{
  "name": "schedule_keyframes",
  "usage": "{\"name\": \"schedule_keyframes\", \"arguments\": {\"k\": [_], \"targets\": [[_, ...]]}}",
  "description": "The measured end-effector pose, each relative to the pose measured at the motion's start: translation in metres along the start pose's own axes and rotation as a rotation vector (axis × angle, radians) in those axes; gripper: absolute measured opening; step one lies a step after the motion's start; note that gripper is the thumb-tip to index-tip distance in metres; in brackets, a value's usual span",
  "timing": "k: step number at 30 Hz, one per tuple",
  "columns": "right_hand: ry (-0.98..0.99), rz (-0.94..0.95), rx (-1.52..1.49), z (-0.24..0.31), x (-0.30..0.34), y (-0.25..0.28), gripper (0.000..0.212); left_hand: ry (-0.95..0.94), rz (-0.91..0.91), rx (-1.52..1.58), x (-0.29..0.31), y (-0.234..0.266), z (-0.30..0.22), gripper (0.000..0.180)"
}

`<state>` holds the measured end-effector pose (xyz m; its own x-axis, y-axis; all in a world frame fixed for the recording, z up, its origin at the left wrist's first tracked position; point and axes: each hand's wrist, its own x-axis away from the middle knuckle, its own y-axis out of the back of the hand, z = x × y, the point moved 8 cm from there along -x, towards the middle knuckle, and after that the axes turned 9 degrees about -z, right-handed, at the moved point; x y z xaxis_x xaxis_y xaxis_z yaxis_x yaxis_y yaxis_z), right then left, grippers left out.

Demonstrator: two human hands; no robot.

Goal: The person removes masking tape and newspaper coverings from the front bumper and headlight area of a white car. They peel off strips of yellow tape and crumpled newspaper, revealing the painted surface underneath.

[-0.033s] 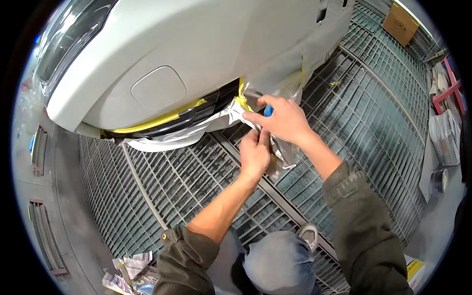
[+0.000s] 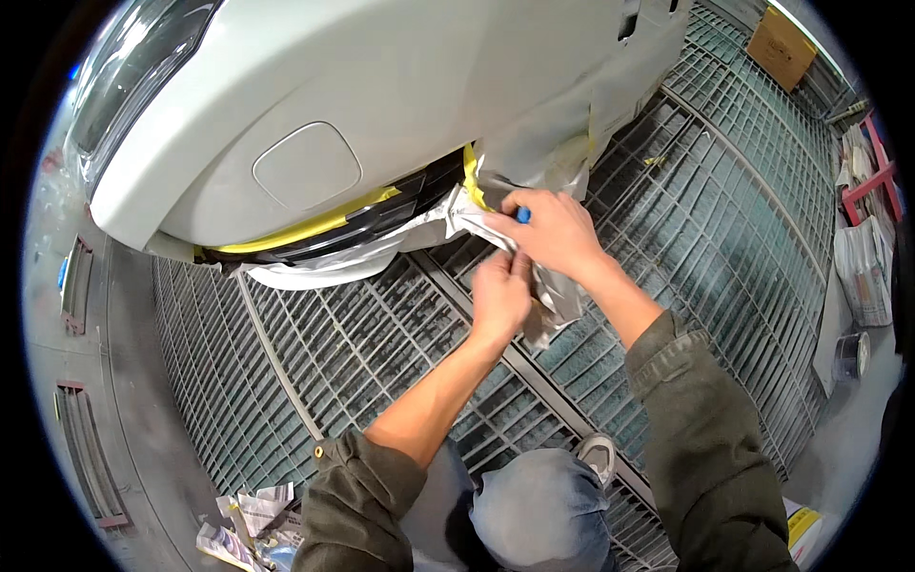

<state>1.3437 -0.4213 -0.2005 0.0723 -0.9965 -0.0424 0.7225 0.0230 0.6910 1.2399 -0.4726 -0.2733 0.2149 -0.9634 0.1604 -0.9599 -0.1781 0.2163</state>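
A white car bumper (image 2: 400,105) fills the upper part of the view, with yellow masking tape (image 2: 295,232) along its black lower grille (image 2: 419,200). Crumpled whitish masking paper (image 2: 467,212) hangs from the grille's right end. My left hand (image 2: 502,296) pinches this paper below the tape, fingers closed and slightly blurred. Just above it, my right hand (image 2: 555,229) is closed at the paper's edge. A small blue object (image 2: 522,214) shows between its thumb and forefinger; most of it is hidden. A strip of yellow tape (image 2: 472,176) runs down beside the right fingertips.
Metal floor grating (image 2: 353,353) spreads under the bumper. Crumpled paper (image 2: 257,520) lies at the lower left. A cardboard box (image 2: 780,48) stands at the far right, and a red rack (image 2: 872,176) with papers along the right wall. My knee (image 2: 543,510) is bent below my hands.
My left hand has shifted slightly right and down. The paper between my hands has changed shape a little, and its hanging end sits slightly lower.
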Motion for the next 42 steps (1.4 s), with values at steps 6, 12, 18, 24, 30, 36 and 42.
{"name": "schedule_keyframes", "arguments": {"k": [6, 12, 18, 24, 30, 36, 42], "targets": [[-0.039, 0.023, -0.020, -0.105, 0.046, -0.040, 0.026, 0.101, 0.514, -0.210, 0.038, -0.032, 0.048, 0.038], [-0.026, -0.103, -0.307, -0.112, 0.088, -0.044, 0.011, 0.200, 0.403, -0.131, 0.007, 0.021, 0.045, 0.055], [0.264, -0.119, -0.234, -0.005, 0.082, -0.033, 0.031, 0.352, 0.136, 0.254, -0.012, 0.089, 0.058, 0.033], [0.700, -0.268, 0.194, 0.087, 0.056, -0.032, 0.058, 0.401, 0.136, 0.370, -0.010, 0.104, 0.068, 0.023], [0.648, -0.347, 0.418, 0.094, 0.033, -0.048, 0.062, 0.360, 0.185, 0.434, -0.006, 0.098, 0.052, 0.021], [0.623, -0.392, 0.493, 0.104, 0.021, -0.050, 0.024, 0.299, 0.089, 0.493, -0.023, 0.100, 0.025, 0.031], [0.663, -0.373, 0.549, 0.092, 0.022, -0.057, 0.016, 0.291, 0.046, 0.493, -0.035, 0.088, 0.015, 0.044]]}}
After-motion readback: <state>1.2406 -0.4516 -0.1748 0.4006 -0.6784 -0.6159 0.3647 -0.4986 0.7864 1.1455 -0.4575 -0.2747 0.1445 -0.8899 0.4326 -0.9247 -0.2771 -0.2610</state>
